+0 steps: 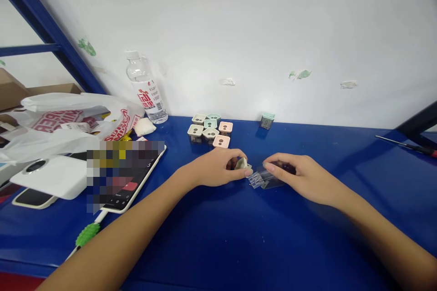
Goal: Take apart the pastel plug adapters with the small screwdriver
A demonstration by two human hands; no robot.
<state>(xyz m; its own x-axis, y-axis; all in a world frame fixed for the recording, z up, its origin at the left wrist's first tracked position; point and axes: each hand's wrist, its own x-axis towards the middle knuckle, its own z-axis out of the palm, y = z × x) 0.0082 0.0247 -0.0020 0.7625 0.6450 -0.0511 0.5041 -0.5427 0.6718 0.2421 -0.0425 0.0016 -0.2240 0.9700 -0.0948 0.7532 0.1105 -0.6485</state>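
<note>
My left hand (221, 167) pinches a small cream pencil sharpener part (241, 164) between thumb and fingers, just above the blue table. Facing it, my right hand (300, 173) is curled around a clear plastic case (271, 179), which its fingers partly hide. Between the hands lie shiny, clear, jagged-looking bits (254, 179); I cannot make out exactly what they are. Behind my left hand stands a cluster of two-hole pencil sharpeners (210, 132) in cream, mint and pink. A single mint sharpener (267, 120) stands apart near the wall.
A water bottle (146, 91) stands against the wall at the back left. White plastic bags (82, 118), a tablet (136, 182) on a cable and a white device (51, 175) crowd the left side. A screwdriver (406, 144) lies at the far right by a blue post.
</note>
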